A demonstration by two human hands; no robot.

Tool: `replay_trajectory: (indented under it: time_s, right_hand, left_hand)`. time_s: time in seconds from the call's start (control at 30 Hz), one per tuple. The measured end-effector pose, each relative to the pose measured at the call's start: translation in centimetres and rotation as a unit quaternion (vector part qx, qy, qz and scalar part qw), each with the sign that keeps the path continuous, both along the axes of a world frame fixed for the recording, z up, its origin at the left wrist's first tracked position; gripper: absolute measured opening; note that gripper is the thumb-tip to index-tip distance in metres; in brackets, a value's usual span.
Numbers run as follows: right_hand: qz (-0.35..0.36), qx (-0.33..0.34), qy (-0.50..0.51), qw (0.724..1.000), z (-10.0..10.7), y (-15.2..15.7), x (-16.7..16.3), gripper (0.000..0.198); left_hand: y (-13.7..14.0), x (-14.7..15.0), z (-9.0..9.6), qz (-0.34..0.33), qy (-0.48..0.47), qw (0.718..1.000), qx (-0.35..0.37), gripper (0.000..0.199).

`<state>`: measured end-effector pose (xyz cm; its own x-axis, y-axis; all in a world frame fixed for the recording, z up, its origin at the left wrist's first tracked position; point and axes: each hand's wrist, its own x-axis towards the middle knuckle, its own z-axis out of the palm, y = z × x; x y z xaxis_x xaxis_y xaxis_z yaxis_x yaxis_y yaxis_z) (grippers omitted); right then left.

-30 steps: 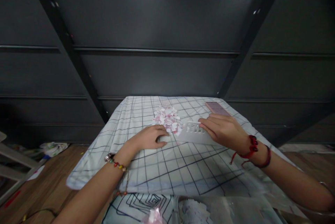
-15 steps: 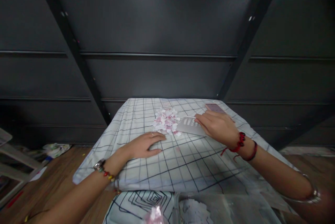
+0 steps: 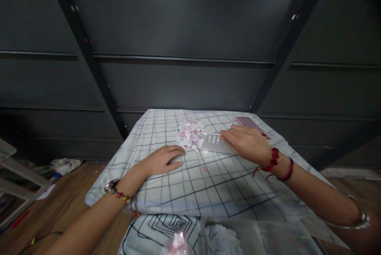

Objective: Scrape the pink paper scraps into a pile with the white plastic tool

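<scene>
My right hand point(image 3: 247, 143) grips a flat grey slotted scraper point(image 3: 216, 143), its fingers closed over the far end. The scraper's free left edge touches a loose heap of torn white and pink paper scraps point(image 3: 191, 134). Palm down on the cloth, my left hand point(image 3: 163, 161) rests just in front and to the left of the heap, fingers stretched out and holding nothing. Under everything lies a white cloth with dark grid lines point(image 3: 190, 187). A pinkish phone-like slab point(image 3: 248, 122) sits behind my right hand, which partly covers it.
At the near edge stands a clear plastic box point(image 3: 268, 231) with paper scraps point(image 3: 223, 239) inside. Beside it, a shiny pink plastic bag point(image 3: 177, 245) lies on a patterned cushion point(image 3: 154, 231). A dark panelled wall point(image 3: 184, 80) closes off the far side; a pale frame point(image 3: 24, 183) stands left.
The view has shifted slightly. The scraper now lies a little more against the right side of the heap, and more of the slab shows. My left hand keeps its pose.
</scene>
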<state>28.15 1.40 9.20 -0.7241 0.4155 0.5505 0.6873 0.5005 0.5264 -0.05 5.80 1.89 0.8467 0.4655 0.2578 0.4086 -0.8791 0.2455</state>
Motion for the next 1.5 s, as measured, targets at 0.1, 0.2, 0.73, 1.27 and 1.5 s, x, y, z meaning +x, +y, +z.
replay_trajectory:
  time_s: [0.1, 0.2, 0.73, 1.27, 1.5]
  right_hand:
    - [0.025, -0.011, -0.007, 1.0, -0.1, -0.2, -0.1, 0.027]
    - [0.045, -0.002, 0.0, 0.999, 0.0, -0.5, -0.2, 0.028]
    - [0.039, -0.007, 0.014, 0.999, -0.1, -0.8, 0.5, 0.029]
    - [0.036, -0.078, 0.025, 0.996, -0.9, -1.8, 0.0, 0.031]
    - [-0.029, -0.089, 0.025, 0.995, -1.1, -2.6, 1.2, 0.027]
  left_hand:
    - [-0.1, 0.0, 0.2, 0.004, 0.0, 1.0, -0.003, 0.03]
    - [-0.1, 0.0, 0.3, 0.0, -0.006, 1.0, -0.006, 0.029]
    - [0.5, -0.5, 0.0, 0.034, 0.001, 0.999, -0.002, 0.023]
    - [0.5, -0.5, -0.1, 0.033, -0.004, 0.999, -0.014, 0.021]
    - [0.4, -0.4, -0.1, 0.031, -0.006, 0.999, -0.014, 0.021]
